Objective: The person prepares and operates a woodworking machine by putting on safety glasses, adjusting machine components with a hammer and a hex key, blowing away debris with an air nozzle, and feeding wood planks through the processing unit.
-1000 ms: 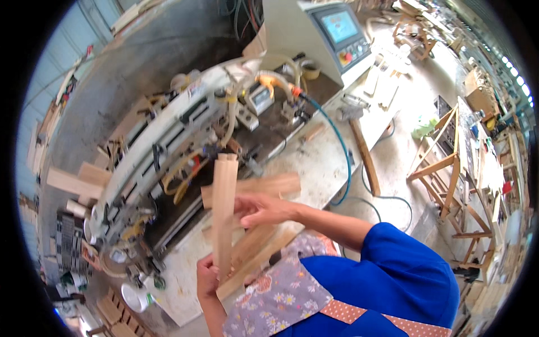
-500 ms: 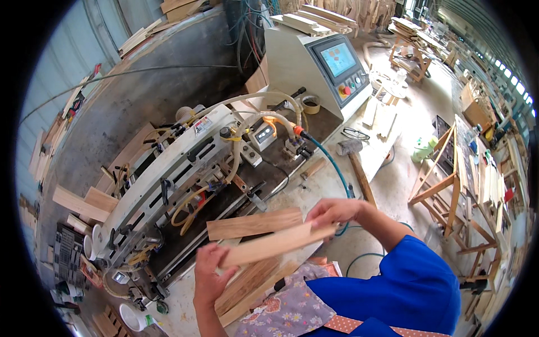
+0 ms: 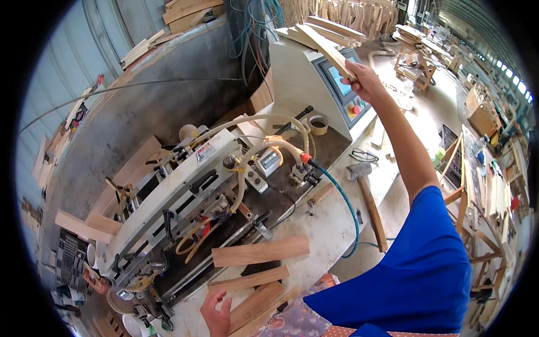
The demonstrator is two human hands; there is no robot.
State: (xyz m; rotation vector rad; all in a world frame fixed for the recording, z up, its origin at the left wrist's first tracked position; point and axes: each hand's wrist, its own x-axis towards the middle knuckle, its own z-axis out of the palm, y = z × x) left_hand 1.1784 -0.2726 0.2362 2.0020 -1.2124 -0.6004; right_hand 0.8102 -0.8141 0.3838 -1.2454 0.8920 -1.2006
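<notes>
**Right hand lays a wooden slat on top of the machine's control box**

Seen from above the worker's head: a woodworking machine fills the centre, with hoses, a long feed rail and a pale control box at its far end. The right hand, reaching out on a blue-sleeved arm, is closed around the near end of a flat wooden slat. The slat rests on, or sits just above, a small stack of similar slats on top of the control box; contact cannot be told for sure. Its long axis runs diagonally, from the hand at lower right up and away to upper left, roughly level, free end pointing away from the worker.

The left hand is low in the picture, fingers spread and holding nothing, touching or just beside the near end of short boards lying on the machine bed. A hammer lies on the bench to the right, well apart from both hands.

To do this step well, in my judgement, the slat should be lowered flat and lined up with the stack beneath, so that it does not overhang the screen side of the box or slide off. The grip is best kept near the end until the full length is supported, then let go.
</notes>
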